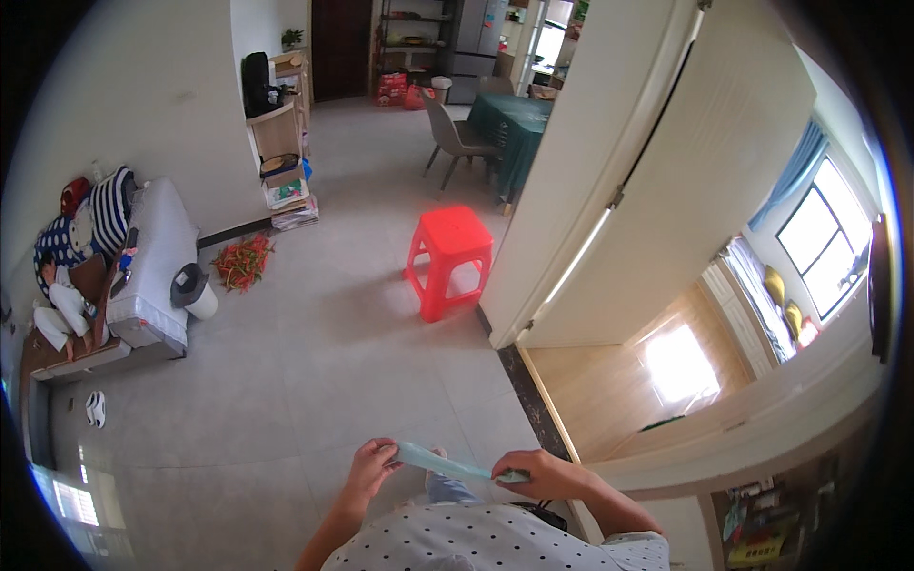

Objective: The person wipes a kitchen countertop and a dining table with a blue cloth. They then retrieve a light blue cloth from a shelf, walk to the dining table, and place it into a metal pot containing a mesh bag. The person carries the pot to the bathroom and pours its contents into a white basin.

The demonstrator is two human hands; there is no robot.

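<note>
A red plastic stool (452,249) stands on the grey floor (333,381) ahead of the hands, just beside the door frame; an open door (681,181) fills the space to the right. Farther left, a heap of red and green peppers (245,263) lies on the floor near the grey sofa (157,257), and white slippers (95,409) lie in front of the sofa.

The left hand (371,466) is raised at the end of a forearm rising from the lower edge; the right hand (528,470) reaches inward, its forearm slanting in from the lower right. Each grip is closed, pinching a pale blue-green strip (438,462), which spans the gap between them, above the floor and in front of the dotted shirt (476,538).

A waste bin (200,297) stands beside the sofa, its contents too small to tell. A shelf unit (712,538) at lower right holds assorted small items, one of them yellow.
</note>
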